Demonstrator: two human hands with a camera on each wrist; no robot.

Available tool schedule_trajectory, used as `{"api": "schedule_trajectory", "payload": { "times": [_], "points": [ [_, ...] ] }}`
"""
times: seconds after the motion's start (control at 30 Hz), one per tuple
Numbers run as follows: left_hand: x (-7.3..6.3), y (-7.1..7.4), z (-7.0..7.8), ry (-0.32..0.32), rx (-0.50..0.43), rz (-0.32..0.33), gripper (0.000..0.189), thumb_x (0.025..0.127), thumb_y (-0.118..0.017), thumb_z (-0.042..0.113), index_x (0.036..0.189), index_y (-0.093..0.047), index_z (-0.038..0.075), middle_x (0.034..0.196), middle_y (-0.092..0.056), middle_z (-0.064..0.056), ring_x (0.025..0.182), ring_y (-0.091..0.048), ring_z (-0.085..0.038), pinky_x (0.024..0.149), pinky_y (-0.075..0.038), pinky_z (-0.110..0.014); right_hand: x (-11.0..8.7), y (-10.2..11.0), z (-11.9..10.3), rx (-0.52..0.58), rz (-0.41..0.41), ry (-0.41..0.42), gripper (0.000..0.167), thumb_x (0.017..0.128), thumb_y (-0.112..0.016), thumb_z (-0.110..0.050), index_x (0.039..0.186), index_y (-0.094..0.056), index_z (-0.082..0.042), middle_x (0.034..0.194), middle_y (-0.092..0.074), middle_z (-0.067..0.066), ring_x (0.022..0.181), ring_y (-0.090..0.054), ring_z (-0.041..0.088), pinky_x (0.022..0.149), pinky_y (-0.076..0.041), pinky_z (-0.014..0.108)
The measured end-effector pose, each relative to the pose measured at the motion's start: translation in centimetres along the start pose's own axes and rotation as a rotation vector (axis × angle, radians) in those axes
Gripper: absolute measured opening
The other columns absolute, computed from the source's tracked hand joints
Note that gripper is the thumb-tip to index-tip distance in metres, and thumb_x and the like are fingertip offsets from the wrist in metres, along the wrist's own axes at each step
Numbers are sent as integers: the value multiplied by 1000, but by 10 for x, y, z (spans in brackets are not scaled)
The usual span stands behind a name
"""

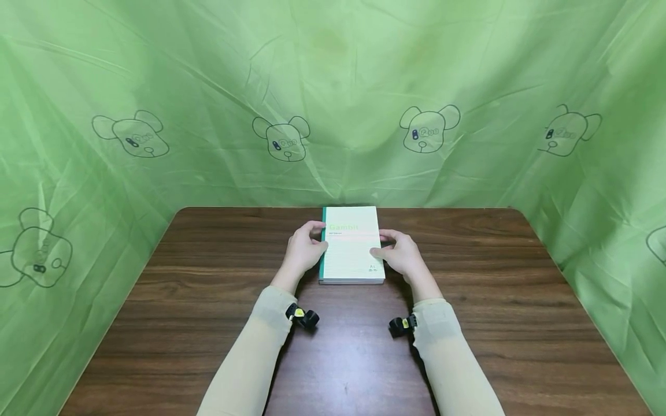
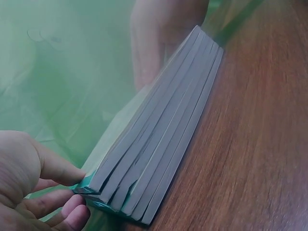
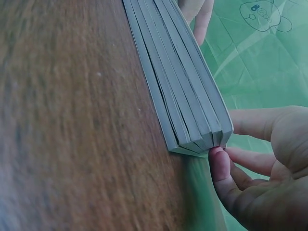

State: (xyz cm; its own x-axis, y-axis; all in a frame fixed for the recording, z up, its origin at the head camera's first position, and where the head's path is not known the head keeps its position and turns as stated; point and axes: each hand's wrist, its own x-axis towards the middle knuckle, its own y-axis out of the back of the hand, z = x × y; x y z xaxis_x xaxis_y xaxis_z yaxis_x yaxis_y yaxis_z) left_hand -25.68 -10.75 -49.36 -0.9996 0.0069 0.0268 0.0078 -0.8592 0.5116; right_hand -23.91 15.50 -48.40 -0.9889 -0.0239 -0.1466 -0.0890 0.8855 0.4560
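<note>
A stack of several notebooks [image 1: 351, 260] lies on the brown table, the top one with a pale cover reading "Gambit" and a teal spine on its left. My left hand [image 1: 304, 245] pinches the top notebook at the spine side, thumb on the cover and fingers at the edge. In the left wrist view, a narrow gap shows under the top notebook [image 2: 113, 166] beside those fingers. From the opposite side my right hand [image 1: 399, 252] pinches the edge, its thumb over the cover. The right wrist view shows a fingertip [image 3: 220, 166] against the upper notebooks' corner.
The wood-grain table [image 1: 208, 323] has rounded far corners. Green cloth [image 1: 343, 86] printed with bear faces hangs behind it and at both sides. A small black camera [image 1: 303, 316] sits on the left wrist, another camera [image 1: 402, 326] on the right.
</note>
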Motion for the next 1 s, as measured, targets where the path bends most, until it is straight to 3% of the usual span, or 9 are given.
{"api": "schedule_trajectory", "payload": {
  "times": [0.4,0.57,0.7,0.83,1.0],
  "points": [
    [4,-4,-3,-13,6,-8,46,94,-73,6,140,-70,12,136,-74,-10,99,-71,-24,87,-58,-43,-1,0,1,23,4,-3,61,97,-81,-11,153,-60,-1,143,-67,18,110,-69,29,80,-54,28],
    [4,-2,-5,25,26,-24,43,99,-72,16,141,-68,13,132,-74,-8,102,-70,-24,89,-56,-44,-1,1,-2,-6,-3,-7,63,100,-78,-17,156,-55,0,145,-65,19,122,-66,33,94,-54,37],
    [-3,7,-3,28,82,-31,43,104,-67,27,145,-63,13,134,-74,-7,106,-71,-24,91,-57,-46,-9,9,-11,-16,10,6,64,103,-74,-23,159,-51,1,146,-64,23,131,-61,37,104,-51,48],
    [-19,27,1,-57,198,-70,53,108,-64,36,152,-55,9,145,-68,-15,111,-73,-31,96,-57,-52,-27,24,-26,-70,-14,78,62,105,-73,-28,158,-54,-3,146,-65,23,129,-64,38,107,-51,52],
    [-44,62,-5,-270,395,-130,71,107,-67,47,159,-46,3,156,-59,-21,136,-62,-40,112,-49,-58,-58,47,-33,-308,-46,303,58,104,-75,-31,154,-58,-5,144,-67,17,116,-70,31,101,-55,53]
  ]
}}
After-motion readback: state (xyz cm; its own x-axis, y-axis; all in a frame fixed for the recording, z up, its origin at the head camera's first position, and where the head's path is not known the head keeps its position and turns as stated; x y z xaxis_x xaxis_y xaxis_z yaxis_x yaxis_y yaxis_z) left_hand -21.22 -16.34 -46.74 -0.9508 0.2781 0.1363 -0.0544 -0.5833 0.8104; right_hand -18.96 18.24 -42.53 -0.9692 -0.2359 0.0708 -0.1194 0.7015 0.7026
